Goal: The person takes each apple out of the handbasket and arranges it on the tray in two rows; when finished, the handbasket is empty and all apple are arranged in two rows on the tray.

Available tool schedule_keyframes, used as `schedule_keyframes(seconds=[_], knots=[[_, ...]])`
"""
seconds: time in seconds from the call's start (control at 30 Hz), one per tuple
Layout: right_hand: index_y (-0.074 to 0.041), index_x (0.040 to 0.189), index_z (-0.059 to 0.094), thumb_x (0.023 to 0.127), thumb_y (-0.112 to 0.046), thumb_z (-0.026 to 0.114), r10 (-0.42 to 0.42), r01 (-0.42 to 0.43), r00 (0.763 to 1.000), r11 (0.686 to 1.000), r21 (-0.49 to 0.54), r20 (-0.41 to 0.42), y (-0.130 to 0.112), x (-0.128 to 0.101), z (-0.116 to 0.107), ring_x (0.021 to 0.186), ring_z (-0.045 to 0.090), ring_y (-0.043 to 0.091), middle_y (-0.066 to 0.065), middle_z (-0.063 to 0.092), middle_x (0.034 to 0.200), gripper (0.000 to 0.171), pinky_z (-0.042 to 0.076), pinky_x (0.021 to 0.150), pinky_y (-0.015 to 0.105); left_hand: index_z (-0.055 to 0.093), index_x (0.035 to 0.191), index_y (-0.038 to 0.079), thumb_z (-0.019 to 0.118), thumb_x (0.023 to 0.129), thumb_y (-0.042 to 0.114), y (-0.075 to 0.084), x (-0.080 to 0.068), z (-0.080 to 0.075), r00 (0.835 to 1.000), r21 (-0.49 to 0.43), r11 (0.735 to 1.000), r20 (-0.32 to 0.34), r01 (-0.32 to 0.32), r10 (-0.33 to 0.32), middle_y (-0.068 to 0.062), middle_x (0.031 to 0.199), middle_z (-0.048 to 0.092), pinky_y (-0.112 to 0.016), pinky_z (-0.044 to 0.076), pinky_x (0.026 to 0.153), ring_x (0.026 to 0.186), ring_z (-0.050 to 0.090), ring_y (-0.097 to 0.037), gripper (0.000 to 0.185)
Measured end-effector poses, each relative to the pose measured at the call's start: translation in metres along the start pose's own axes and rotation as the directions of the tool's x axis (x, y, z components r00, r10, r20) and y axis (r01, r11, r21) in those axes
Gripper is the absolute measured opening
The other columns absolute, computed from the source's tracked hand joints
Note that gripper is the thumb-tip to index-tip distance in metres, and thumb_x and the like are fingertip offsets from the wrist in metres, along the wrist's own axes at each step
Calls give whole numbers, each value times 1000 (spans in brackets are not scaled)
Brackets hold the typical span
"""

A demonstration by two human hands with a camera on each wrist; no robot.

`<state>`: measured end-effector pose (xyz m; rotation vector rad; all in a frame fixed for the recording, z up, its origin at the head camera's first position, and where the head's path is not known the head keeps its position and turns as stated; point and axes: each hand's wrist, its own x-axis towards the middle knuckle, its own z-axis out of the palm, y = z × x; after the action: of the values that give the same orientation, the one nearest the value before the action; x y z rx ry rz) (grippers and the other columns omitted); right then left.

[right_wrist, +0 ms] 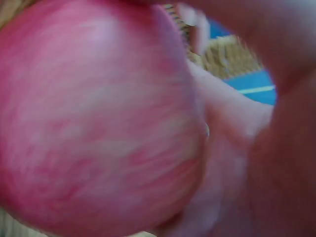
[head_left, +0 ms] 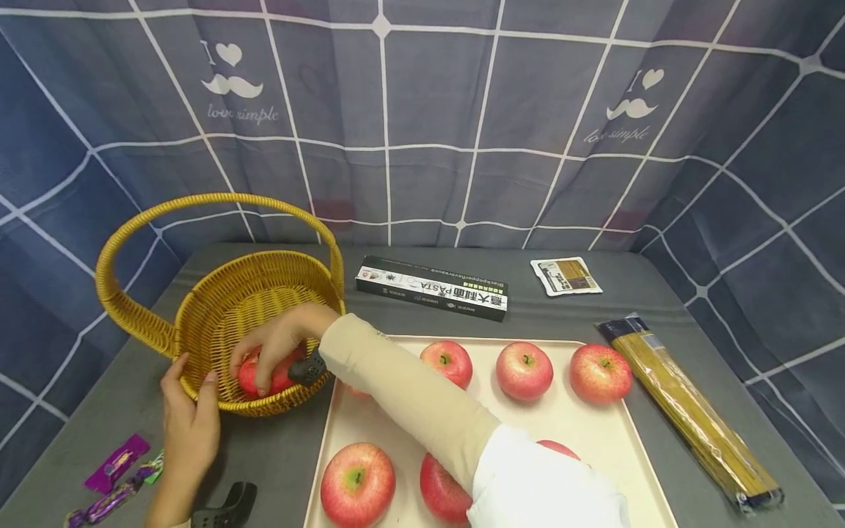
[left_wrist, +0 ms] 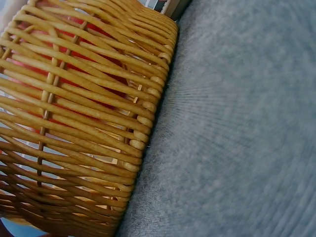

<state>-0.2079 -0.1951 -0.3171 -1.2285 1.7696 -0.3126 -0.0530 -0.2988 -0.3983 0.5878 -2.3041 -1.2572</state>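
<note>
Seven apples (head_left: 524,370); one basket (head_left: 218,308); one tray (head_left: 594,433); two pasta packs (head_left: 432,287); one sachet (head_left: 565,276); two candies (head_left: 117,463).

I am curling my right hand (head_left: 280,345) over a red apple (head_left: 254,375), holding it low inside the yellow wicker basket (head_left: 218,308). The apple is showing pink-red streaked skin. The basket is standing upright on the grey worktop (head_left: 277,447), its arched handle up, and my left hand (head_left: 188,418) is gripping its near rim.
</note>
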Motion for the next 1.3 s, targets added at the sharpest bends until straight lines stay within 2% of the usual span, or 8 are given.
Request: schedule_keyframes(seconds=[0.27,0.47,0.6,0.73,0.87,1.0,1.17,1.3], knots=[[-22,120,49,75,-24,67,-154,150,968,988,-32,-199,16,-122,-16,103,46,6,-7,48,115,49,44,83,19,13,143,12,34,93,21,0,1,2,1000,-14,1000,9,6,-6,-23,148,13,-59,9,107,136,10,-41,55],[-27,122,50,73,-23,68,-121,99,903,992,-73,-412,55,-250,22,100,50,6,-8,46,116,52,46,84,23,15,143,14,35,93,21,-2,-2,2,1000,-24,1000,-13,19,-19,-21,148,14,-56,9,108,137,11,-39,54],[-28,121,50,74,-25,71,-28,24,832,1000,-14,-554,98,-326,77,95,53,9,-7,45,115,51,48,79,25,15,143,15,34,93,22,-2,-3,3,999,-14,999,-27,36,-36,-21,148,15,-54,10,109,137,12,-38,54],[-22,119,50,73,-23,74,-7,7,712,1000,-3,-702,144,-377,149,100,48,5,-6,47,116,52,47,77,21,15,143,15,34,93,22,-2,-2,5,999,-12,1000,-22,25,-25,-23,148,15,-56,10,108,136,12,-40,54],[-16,120,49,70,-17,76,23,-6,605,1000,24,-796,173,-396,220,104,45,1,-5,49,117,57,44,80,17,13,143,16,33,93,22,-1,0,5,999,-4,999,-11,33,-33,-24,148,13,-60,10,106,135,11,-44,54],[-13,121,47,69,-12,75,84,15,571,994,112,-816,185,-396,265,103,46,0,-5,46,119,58,44,77,17,12,143,17,33,94,23,-2,1,5,998,-5,998,2,65,-65,-25,148,11,-61,10,105,135,11,-45,55],[-8,124,44,67,-13,77,64,-14,520,998,67,-852,183,-392,295,102,43,-2,-5,41,119,65,44,72,15,12,143,15,34,94,23,-2,1,6,998,-11,998,0,61,-61,-23,148,12,-58,10,107,135,11,-42,55],[-7,129,41,68,-17,78,120,-49,526,993,111,-842,176,-392,306,102,42,-4,-9,42,119,71,44,72,14,13,143,17,34,93,24,-1,0,6,998,-5,998,-7,66,-66,-22,149,13,-56,10,108,136,12,-41,55]])
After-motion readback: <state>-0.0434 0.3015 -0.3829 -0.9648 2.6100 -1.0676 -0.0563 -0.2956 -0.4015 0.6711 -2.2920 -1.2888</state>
